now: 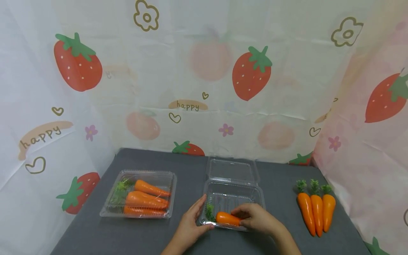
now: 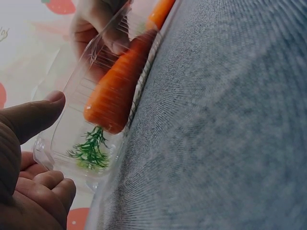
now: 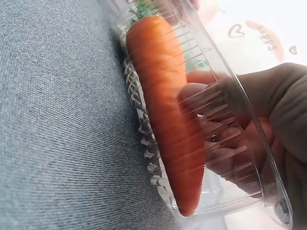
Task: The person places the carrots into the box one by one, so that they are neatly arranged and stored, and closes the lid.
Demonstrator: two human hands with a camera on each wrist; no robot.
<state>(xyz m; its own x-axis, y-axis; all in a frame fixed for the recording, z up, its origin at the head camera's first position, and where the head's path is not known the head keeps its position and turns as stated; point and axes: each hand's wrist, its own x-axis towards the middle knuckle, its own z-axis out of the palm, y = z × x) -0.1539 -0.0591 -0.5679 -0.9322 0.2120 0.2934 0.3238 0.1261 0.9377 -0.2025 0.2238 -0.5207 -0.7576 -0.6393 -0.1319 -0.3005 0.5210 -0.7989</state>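
Note:
A clear plastic clamshell box (image 1: pixel 220 196) stands unlatched in the middle of the table, its lid (image 1: pixel 232 170) folded back toward the curtain. Inside, along the front wall, lies an orange carrot (image 1: pixel 225 218) with its green leafy top (image 2: pixel 91 149) toward the left. My right hand (image 1: pixel 259 220) reaches over the box and pinches the carrot near its narrow end; the right wrist view shows the thumb (image 3: pixel 199 96) through the clear wall. At the box's front left corner my left hand (image 1: pixel 189 223) rests, fingers along the left side and thumb by the front edge.
A closed clear box (image 1: pixel 106 213) with several carrots (image 1: pixel 148 199) in it sits to the left. On the right, three carrots (image 1: pixel 317 212) lie side by side, leafy ends away from me. A strawberry-printed curtain (image 1: pixel 191 124) encloses the back and sides of the grey table (image 1: pixel 280 184).

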